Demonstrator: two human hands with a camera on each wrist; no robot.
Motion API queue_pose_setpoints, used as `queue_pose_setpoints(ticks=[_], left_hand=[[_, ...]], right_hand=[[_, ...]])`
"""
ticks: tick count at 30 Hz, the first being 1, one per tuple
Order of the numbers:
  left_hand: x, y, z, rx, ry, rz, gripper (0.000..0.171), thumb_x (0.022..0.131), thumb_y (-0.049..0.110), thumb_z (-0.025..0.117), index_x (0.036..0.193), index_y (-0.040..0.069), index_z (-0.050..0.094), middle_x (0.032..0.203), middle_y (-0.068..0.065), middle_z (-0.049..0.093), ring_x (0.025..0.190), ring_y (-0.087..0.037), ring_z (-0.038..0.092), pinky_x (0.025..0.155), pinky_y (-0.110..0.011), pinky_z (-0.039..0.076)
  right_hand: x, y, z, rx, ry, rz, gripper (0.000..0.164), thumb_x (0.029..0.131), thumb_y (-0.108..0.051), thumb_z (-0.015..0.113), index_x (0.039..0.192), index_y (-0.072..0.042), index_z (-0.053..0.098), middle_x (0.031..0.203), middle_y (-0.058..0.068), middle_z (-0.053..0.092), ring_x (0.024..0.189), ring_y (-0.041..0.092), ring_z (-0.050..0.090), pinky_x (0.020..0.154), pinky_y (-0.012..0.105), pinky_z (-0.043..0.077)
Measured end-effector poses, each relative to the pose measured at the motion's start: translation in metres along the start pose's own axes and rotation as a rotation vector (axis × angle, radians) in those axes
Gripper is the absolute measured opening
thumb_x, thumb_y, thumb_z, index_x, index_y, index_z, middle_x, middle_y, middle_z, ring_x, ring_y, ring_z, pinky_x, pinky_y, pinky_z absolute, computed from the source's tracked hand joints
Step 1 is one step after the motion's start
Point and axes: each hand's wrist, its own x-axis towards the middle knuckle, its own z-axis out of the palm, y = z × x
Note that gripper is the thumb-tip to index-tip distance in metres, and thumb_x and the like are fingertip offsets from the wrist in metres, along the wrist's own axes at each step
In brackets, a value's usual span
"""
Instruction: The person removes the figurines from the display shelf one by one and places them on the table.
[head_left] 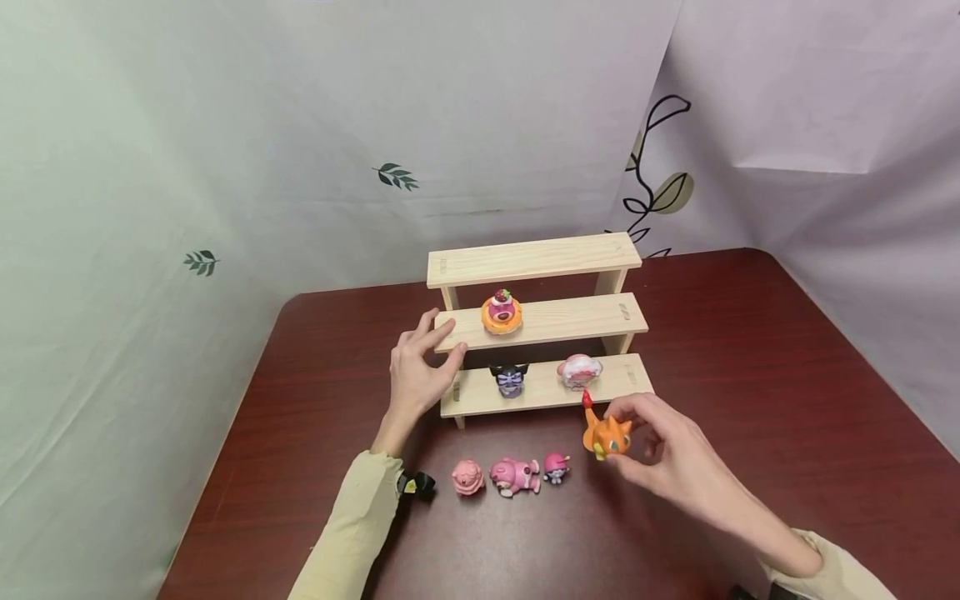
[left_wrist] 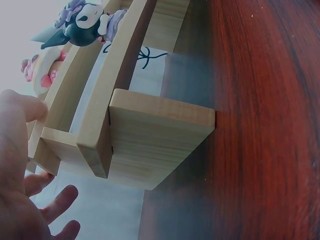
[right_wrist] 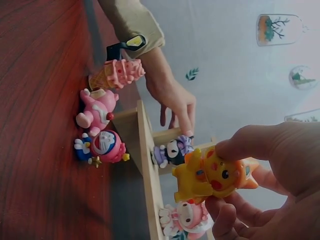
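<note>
Orange figurine (head_left: 606, 437): in the lower right of the head frame, off the table (head_left: 322, 375) and in front of the wooden stand's (head_left: 534, 260) bottom shelf.
Right grip (head_left: 663, 442): pinching the figurine between thumb and fingers.
Figurine in grip: head end lies between the fingertips; the body sticks out toward the left of the right wrist frame, yellow front showing. Its red-tipped tail points up in the head frame.
Left grip (head_left: 420, 367): thumb and fingers holding the middle shelf's left end, left of centre.
Table figures: pink cone (head_left: 468, 477), pink bear (head_left: 514, 475) and pink-hooded figure (head_left: 556, 467), lower centre, left of the held one.
Shelf figures: orange-ringed figure (head_left: 502, 315), middle shelf; black-and-purple figure (head_left: 510, 382) and pink-and-white figure (head_left: 580, 372), bottom shelf.
</note>
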Motion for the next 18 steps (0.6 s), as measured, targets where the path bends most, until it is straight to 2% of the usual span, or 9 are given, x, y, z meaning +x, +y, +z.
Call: queue_pose_setpoints(ticks=[12, 18], left_hand=[[-0.001, 0.001, 0.000, -0.003, -0.001, -0.010, 0.041, 0.084, 0.027, 0.077, 0.122, 0.013, 0.074, 0.139, -0.007, 0.059, 0.103, -0.035, 0.058, 0.084, -0.055, 0.041], [0.000, 0.000, 0.000, -0.007, 0.012, 0.007, 0.040, 0.083, 0.027, 0.077, 0.121, 0.012, 0.075, 0.138, -0.008, 0.060, 0.101, -0.036, 0.059, 0.083, -0.055, 0.042]], right_hand=[[-0.008, 0.005, 0.006, 0.003, -0.034, 0.021, 0.056, 0.063, 0.010, 0.086, 0.105, -0.016, 0.060, 0.096, -0.009, 0.059, 0.077, 0.008, 0.062, 0.053, 0.018, 0.042], [-0.013, 0.010, 0.011, -0.007, -0.041, 0.019, 0.056, 0.062, 0.010, 0.086, 0.104, -0.016, 0.060, 0.095, -0.010, 0.058, 0.078, 0.008, 0.061, 0.054, 0.019, 0.043]])
